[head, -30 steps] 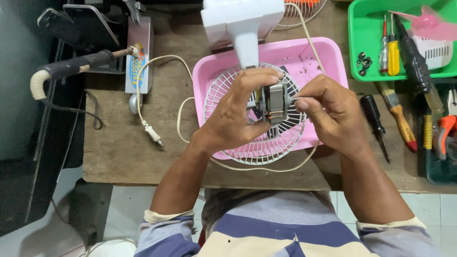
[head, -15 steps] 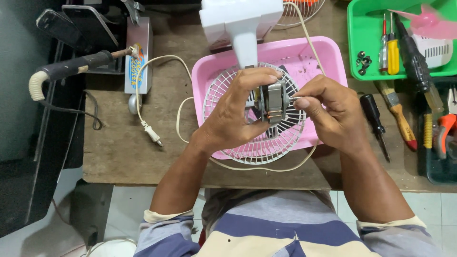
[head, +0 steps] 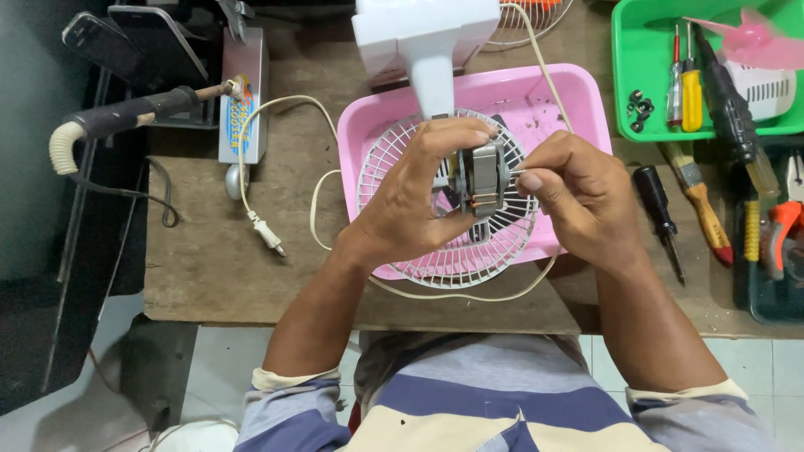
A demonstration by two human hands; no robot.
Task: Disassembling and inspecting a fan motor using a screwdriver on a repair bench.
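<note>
Left hand (head: 410, 209) grips the fan motor (head: 481, 177) over the white grille (head: 402, 243); right hand (head: 578, 197) pinches its shaft (head: 517, 172), fingers closed. Step in hand, by judgement: checking shaft rotation; next move calls for a steady grip.

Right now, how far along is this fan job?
The fan is already apart: the pink blade lies in the green tray, loose screws beside it, and the white grille sits in the pink tray. In hand: the left hand grips the motor while the right hand pinches its shaft. Reassembly looks left.
</note>
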